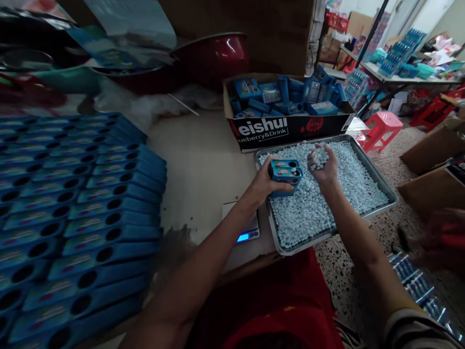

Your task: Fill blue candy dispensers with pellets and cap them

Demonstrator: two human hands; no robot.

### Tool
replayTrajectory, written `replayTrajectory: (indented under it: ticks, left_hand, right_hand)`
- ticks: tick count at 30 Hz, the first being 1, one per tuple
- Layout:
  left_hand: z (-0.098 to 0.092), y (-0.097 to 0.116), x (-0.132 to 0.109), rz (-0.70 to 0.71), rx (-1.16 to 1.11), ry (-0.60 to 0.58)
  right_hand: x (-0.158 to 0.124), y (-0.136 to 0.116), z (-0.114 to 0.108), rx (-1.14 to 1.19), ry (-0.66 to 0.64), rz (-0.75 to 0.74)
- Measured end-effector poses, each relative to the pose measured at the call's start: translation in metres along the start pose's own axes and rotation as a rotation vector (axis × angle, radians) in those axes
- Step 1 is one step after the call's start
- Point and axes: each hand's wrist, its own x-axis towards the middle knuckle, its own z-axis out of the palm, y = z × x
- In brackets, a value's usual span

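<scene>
My left hand (264, 184) is closed around a few small blue boxes (285, 178) held side by side, round holes in their tops facing up. A white pellet sits at one of the holes. Over the metal tray (274, 237), my right hand (325, 169) is cupped around a heap of pale blue-white pellets (318, 158). More of the same small pellets (308, 213) fill the tray beneath both hands. Partly hidden by my left forearm, a small digital scale (250, 236) with a lit blue display lies on the table.
Rows of blue boxes with round holes (116, 203) stand on the left. A printed carton (290, 128) full of blue boxes is behind the tray. Red bowls (218, 55) sit at the back. On the floor to the right are a pink stool (385, 127) and cardboard boxes (428, 194).
</scene>
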Motion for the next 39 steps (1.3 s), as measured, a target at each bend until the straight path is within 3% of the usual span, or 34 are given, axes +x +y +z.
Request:
replayTrajectory:
  ticks: [4,9,18,30,34,39]
  left_hand:
    - [0.008,-0.001,0.005,0.177,0.340,0.021]
    - [0.013,0.014,0.005,0.180,0.548,-0.007]
    - [0.008,0.005,0.001,0.189,0.468,-0.019]
    - [-0.002,-0.003,0.005,0.184,0.397,0.008]
    - [-0.003,0.000,0.005,0.226,0.522,0.073]
    - [-0.004,0.012,0.009,0.272,0.607,0.087]
  right_hand:
    - [-0.012,-0.013,0.029,0.107,-0.112,-0.102]
    - [-0.022,-0.007,0.055,-0.033,-0.096,-0.154]
    - [-0.033,-0.011,0.072,-0.204,-0.077,-0.146]
    - [-0.034,-0.002,0.079,-0.383,-0.317,-0.307]
    - [-0.027,-0.002,0.063,-0.673,-0.328,-0.402]
    - [-0.013,-0.013,-0.008,-1.363,-0.019,-0.557]
